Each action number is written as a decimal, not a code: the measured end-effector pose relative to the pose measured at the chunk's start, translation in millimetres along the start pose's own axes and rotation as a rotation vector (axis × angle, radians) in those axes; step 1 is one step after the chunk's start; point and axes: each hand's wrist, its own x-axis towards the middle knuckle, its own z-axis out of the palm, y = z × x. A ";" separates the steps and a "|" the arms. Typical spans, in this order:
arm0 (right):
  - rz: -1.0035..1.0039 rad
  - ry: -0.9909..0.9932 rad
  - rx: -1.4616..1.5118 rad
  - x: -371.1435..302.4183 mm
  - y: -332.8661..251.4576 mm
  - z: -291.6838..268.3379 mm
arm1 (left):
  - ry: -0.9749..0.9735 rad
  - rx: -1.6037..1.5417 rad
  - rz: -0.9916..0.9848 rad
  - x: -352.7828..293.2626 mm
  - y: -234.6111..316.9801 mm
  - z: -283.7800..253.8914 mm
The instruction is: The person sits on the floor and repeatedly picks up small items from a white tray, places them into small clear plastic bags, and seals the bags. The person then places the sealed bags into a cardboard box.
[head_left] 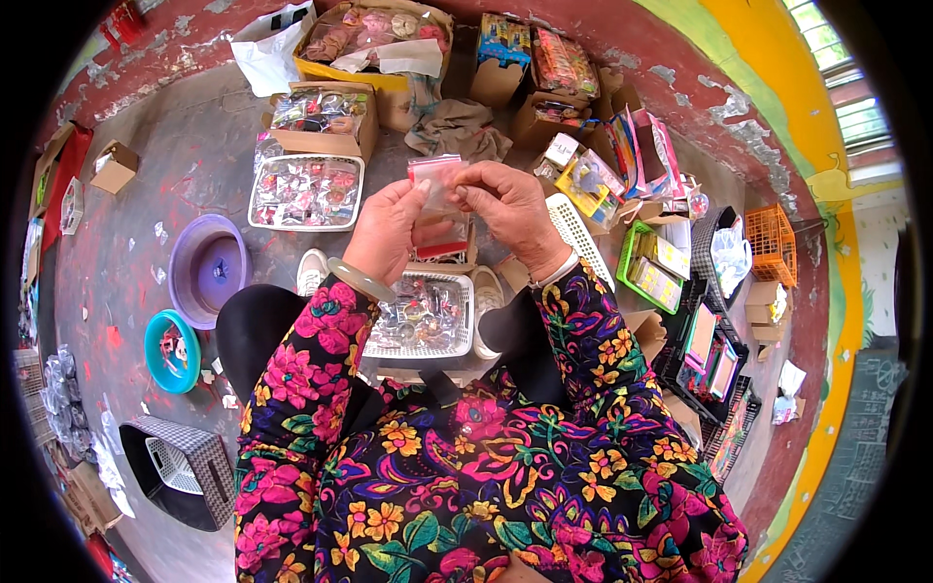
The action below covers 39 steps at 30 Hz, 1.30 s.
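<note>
A small clear zip bag (pixel 439 175) with a pinkish-red strip along its top is held up in front of me. My left hand (pixel 382 231) grips its left side between thumb and fingers. At the bag's upper right edge, my right hand (pixel 515 209) has thumb and forefinger pinched together. Whether anything lies inside the bag is too hard to make out. Below my hands, between my feet, stands a white plastic basket (pixel 418 350) full of small clear packets. Just behind it is a cardboard box (pixel 442 266), partly covered by my hands.
Another white basket (pixel 301 228) of packets sits ahead to the left, before an open carton (pixel 358 121). A purple basin (pixel 206 316) and a teal basin (pixel 173 384) stand left. Rightward are a green basket (pixel 634 282), a black crate (pixel 671 374) and an orange crate (pixel 771 243).
</note>
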 end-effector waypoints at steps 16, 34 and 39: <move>0.229 0.061 0.386 3.0 -7.5 1.8 | 0.002 0.150 -0.084 -1.3 2.4 3.1; 0.188 0.199 0.606 6.7 -7.1 -1.4 | 0.004 0.275 -0.114 -2.0 2.4 4.3; 0.055 0.321 0.655 12.1 -8.4 -15.6 | -0.036 0.347 -0.165 -4.0 -2.6 3.4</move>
